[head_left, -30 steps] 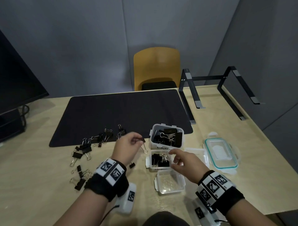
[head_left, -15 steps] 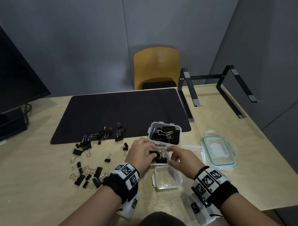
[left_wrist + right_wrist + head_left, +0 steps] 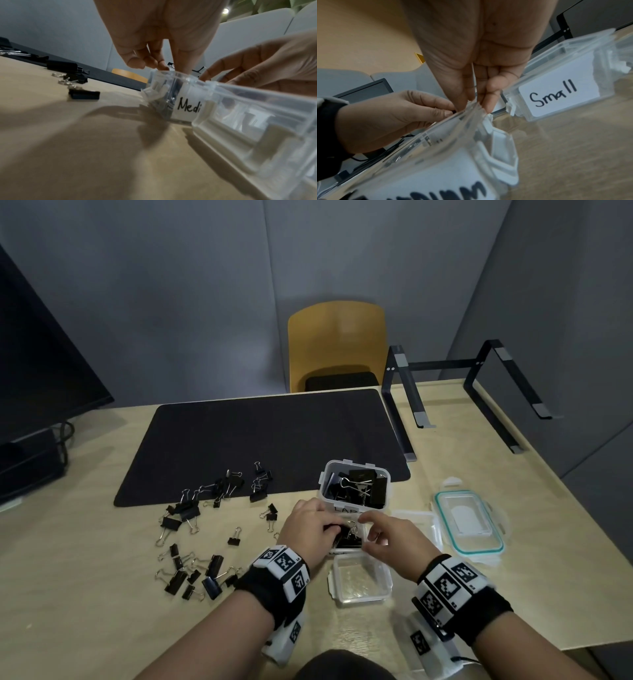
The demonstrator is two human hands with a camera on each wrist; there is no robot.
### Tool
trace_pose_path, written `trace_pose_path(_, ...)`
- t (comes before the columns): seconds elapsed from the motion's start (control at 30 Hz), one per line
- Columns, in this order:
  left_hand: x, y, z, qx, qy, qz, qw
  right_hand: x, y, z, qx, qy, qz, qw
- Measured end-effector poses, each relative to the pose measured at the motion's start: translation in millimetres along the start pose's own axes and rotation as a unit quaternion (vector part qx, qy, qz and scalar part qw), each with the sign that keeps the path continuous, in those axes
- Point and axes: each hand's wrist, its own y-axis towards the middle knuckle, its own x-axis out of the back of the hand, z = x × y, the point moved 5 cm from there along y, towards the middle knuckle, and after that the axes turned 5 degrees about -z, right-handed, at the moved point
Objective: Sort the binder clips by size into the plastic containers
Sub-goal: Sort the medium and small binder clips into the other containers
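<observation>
Three clear plastic containers stand in a row. The far large container (image 3: 346, 508) holds big black clips. The medium container (image 3: 188, 108) holds several clips, and the near small container (image 3: 359, 599) looks empty. My left hand (image 3: 318, 525) is over the medium container's left side, its fingertips pinching a black binder clip (image 3: 453, 111) just above the rim. My right hand (image 3: 387, 534) pinches that container's right rim between thumb and fingers (image 3: 488, 105). Loose binder clips (image 3: 191, 508) of mixed sizes lie to the left.
A black desk mat (image 3: 267, 440) covers the table's far middle. Two lids (image 3: 469, 522) lie right of the containers. A laptop stand (image 3: 404, 405) is at the far right, a monitor (image 3: 41, 371) at the far left, and a yellow chair (image 3: 337, 344) behind the table.
My left hand has carried a clip from beside the loose pile rightward to the medium container. The right hand has stayed at that container's right rim.
</observation>
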Motion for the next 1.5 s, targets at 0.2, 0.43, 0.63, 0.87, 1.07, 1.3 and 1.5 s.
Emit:
trace_pose_path(0.2, 13.8, -3.2, 12.1, 0.033, -0.069, -0.013, 0.997, -2.2, -1.3, -0.4, -0.008, -0.024, 0.007, 1.000)
trace_pose_path(0.43, 53.6, -15.3, 81.7, 0.144, -0.033, -0.062, 0.987, 7.1, -1.1, 23.3, -0.005, -0.097, -0.005, 0.995)
trace_pose_path(0.63, 94.2, -26.1, 131.7, 0.190, 0.030, -0.078, 0.978, 8.5, 20.5, 84.1, 0.032, -0.059, 0.006, 0.998)
trace_pose_path(0.87, 125.7, -25.3, 178.5, 0.245, 0.082, -0.080, 0.963, -36.9, 77.9, 127.2, -0.003, -0.028, 0.041, 0.999)
trace_pose_path(1.07, 129.1, -25.7, 206.8, 0.264, 0.089, -0.066, 0.958, -82.8, 118.1, 137.0, -0.035, -0.053, 0.052, 0.997)
trace_pose_path(1.3, 126.5, -21.0, 218.4, 0.266, 0.077, -0.058, 0.959, -110.2, 137.3, 139.6, -0.036, -0.101, 0.059, 0.993)
trace_pose_path(1.5, 131.0, -13.8, 217.6, 0.242, 0.095, -0.057, 0.964, -116.1, 141.5, 141.1, -0.040, -0.148, 0.059, 0.986)
